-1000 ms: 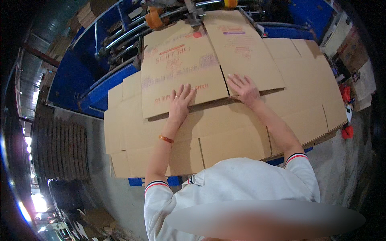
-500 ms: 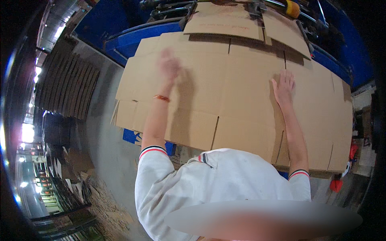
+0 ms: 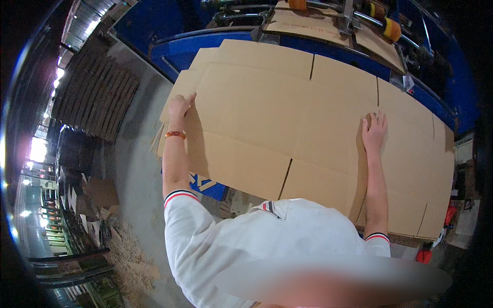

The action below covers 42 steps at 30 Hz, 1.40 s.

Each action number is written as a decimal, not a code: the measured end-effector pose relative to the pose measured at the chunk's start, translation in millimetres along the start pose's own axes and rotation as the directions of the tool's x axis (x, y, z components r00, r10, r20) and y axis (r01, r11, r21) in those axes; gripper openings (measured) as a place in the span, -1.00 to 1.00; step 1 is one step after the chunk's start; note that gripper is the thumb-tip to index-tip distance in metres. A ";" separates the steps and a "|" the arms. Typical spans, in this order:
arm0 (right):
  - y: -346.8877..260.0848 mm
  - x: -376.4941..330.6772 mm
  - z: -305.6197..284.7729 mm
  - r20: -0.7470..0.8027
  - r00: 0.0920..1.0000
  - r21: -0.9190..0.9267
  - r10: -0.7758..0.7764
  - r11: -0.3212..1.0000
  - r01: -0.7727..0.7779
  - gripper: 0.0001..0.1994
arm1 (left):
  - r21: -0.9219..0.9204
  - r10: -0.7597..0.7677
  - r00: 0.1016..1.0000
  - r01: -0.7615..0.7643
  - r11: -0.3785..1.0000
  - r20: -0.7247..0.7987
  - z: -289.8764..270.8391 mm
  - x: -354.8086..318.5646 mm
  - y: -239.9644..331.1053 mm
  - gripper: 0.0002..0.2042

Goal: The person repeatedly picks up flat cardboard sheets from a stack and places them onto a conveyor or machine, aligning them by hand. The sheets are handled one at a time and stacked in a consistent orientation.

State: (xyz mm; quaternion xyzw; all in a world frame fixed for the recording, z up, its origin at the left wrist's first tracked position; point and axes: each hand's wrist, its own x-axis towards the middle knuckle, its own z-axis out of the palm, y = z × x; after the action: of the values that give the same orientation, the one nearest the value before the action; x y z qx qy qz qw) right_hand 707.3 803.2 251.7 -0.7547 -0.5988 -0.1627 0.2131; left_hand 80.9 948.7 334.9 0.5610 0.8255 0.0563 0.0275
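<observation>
A broad pile of flat, slotted brown cardboard box blanks (image 3: 257, 108) lies before me, its sheets slightly offset at the left. Over the left part of the pile is my left hand (image 3: 179, 106), with an orange-brown bracelet at the wrist. Its fingers are partly bent, with a gap between the thumb and a finger that points right; nothing shows between them. My right hand (image 3: 375, 132) rests palm down on the top blank, fingers stretched out, just below a slot near the right side.
Beyond the pile stands a blue machine (image 3: 205, 51) with metal shafts and yellow rollers (image 3: 392, 31); printed cardboard (image 3: 308, 23) sits in it. Stacked cardboard (image 3: 95, 92) stands on the floor at left, above a heap of scraps (image 3: 128, 256). A red object (image 3: 423, 255) lies at lower right.
My left hand has moved left and nearer to me. My right hand stays flat on the cardboard. The printed sheets at the machine now overlap the pile less, and the whole view has shifted.
</observation>
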 end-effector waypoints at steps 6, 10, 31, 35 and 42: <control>-8.0 -10.9 -12.5 0.038 0.999 0.044 -0.034 0.999 0.032 -0.60 | 0.218 0.239 0.868 -0.156 0.963 -0.435 -91.6 -48.6 39.7 -0.66; -8.4 -66.9 -55.2 0.135 0.991 0.127 -0.022 0.992 0.004 -0.59 | -0.781 0.547 0.820 -0.230 0.581 0.166 -189.9 -66.7 14.5 -0.43; 260.3 -334.7 -175.9 0.219 0.181 0.975 0.959 -0.207 -0.083 -0.46 | -0.808 0.220 0.881 -0.472 0.352 -0.419 -90.3 -148.5 -18.7 -0.59; 122.0 -259.4 -198.1 -0.096 0.193 0.995 0.977 0.087 0.053 -0.52 | -0.770 0.180 0.872 -0.488 0.411 -0.456 -53.7 -161.1 3.6 -0.68; 38.6 -130.7 -173.2 -0.487 0.817 0.534 0.308 0.845 0.000 -0.67 | -0.860 0.293 0.918 -0.366 0.355 -0.269 4.8 -206.5 65.1 -0.65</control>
State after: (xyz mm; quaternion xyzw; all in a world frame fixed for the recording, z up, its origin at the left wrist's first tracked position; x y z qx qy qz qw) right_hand 716.4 597.3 329.6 -0.6378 -0.4659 -0.1914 0.5827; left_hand 217.7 780.8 334.5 0.6100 0.5376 0.5098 0.2813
